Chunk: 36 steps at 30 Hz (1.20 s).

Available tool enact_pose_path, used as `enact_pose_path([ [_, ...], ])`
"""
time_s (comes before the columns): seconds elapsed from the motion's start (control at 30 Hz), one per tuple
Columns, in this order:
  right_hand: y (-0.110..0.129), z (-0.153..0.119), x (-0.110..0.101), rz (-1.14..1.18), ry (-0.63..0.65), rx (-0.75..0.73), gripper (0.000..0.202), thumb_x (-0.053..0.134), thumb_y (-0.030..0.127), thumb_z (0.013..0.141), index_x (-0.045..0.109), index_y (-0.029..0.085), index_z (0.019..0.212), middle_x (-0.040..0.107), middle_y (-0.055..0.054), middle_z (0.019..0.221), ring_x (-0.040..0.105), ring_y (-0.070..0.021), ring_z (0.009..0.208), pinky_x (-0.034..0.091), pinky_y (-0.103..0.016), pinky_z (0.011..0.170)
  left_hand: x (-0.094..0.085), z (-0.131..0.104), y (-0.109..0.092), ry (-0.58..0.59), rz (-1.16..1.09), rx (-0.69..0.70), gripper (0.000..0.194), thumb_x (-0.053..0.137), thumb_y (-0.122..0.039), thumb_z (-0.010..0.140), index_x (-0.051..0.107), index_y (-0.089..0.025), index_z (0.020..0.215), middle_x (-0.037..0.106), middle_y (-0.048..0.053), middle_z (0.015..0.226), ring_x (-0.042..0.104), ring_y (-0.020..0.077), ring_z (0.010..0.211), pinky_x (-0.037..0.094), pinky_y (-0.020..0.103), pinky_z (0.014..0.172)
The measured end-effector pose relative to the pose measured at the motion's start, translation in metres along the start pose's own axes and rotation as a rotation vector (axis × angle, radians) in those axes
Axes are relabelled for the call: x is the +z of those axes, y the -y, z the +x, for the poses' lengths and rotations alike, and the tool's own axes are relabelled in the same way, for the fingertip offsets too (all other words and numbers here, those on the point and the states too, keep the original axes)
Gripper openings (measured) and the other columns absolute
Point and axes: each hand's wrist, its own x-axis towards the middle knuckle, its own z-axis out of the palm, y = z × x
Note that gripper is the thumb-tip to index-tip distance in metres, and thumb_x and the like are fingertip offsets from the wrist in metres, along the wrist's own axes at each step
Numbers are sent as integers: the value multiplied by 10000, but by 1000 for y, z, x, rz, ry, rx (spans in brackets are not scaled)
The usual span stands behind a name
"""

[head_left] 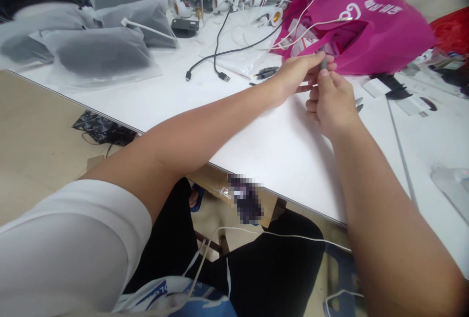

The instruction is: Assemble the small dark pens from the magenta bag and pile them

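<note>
Both of my hands meet above the white table, in front of the pink bag. A small dark grey cylinder [323,62], pen-like in shape, stands upright between them. My left hand [298,73] pinches its upper part between thumb and fingers. Closed around its lower end is my right hand [331,99], the thumb pressed against it. The fingers hide most of the piece, so its exact kind cannot be told. Beside my left wrist lie several dark pen-like pieces [266,72]. Grey pointed tips [359,105] show just right of my right hand.
Frosted zip bags [98,55] crowd the back left of the table [256,141]. A black USB cable [238,51] crosses the middle, near white lamp sockets [181,8]. The pink bag [381,29] stands at the back right, with white cards [376,87] nearby.
</note>
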Motion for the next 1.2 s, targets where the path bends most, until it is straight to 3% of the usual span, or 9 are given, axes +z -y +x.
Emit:
enact_pose_path([
  [0.13,20,-15,12,62,-80,62,511,800,618,1104,477,303,863,212,80,668,99,-99,519,46,-353,508,2,-3,-2,0,-8,20,208,664,-226,1135,857,-259,1065,872,101,1063,732,291,1276,568,466,1180],
  [0.27,29,-19,14,105,-33,115,504,851,679,1036,542,309,893,256,66,656,112,-117,528,28,-358,508,2,-5,-4,15,10,11,291,643,-223,1146,771,-269,890,633,54,742,675,252,1051,552,393,1076],
  [0.33,31,-19,12,105,15,150,544,871,738,995,534,321,898,263,62,635,121,-132,523,39,-364,494,1,-3,-4,38,8,6,349,637,-228,1162,716,-273,825,544,34,699,621,223,924,539,373,1011],
  [0.4,34,-19,9,102,51,168,552,891,753,972,544,328,905,255,63,622,121,-138,520,40,-367,489,-1,-1,-3,60,10,19,363,719,-257,1148,658,-263,791,541,23,710,589,199,857,543,376,982],
  [0.53,36,-19,6,122,96,165,554,933,729,949,553,327,920,255,72,620,122,-127,518,33,-357,481,-3,4,2,39,19,53,343,901,-344,1055,626,-295,857,604,26,727,660,235,939,574,430,1001],
  [0.67,34,-19,6,137,112,174,565,929,732,949,536,327,919,282,73,602,115,-126,511,19,-357,477,-3,3,2,36,46,47,164,808,-324,1100,735,-303,954,612,31,724,673,245,973,569,440,975],
  [0.87,33,-21,6,127,98,193,485,925,701,954,591,349,948,293,68,588,108,-136,492,-3,-380,490,-4,0,-1,46,111,77,444,856,-379,1085,606,-310,724,584,54,745,545,220,846,563,458,1001],
  [1.07,29,-15,-4,186,157,249,482,932,710,936,589,375,986,262,79,564,106,-142,477,-13,-392,483,-11,13,4,94,97,71,344,838,-381,1082,685,-270,793,597,43,783,642,251,976,537,474,1071],
  [1.2,30,-17,-1,152,122,250,479,944,691,927,591,374,991,296,75,570,120,-143,486,4,-388,489,-11,10,2,41,79,35,401,846,-342,1098,623,-285,768,672,62,771,683,294,1160,487,486,1148],
])
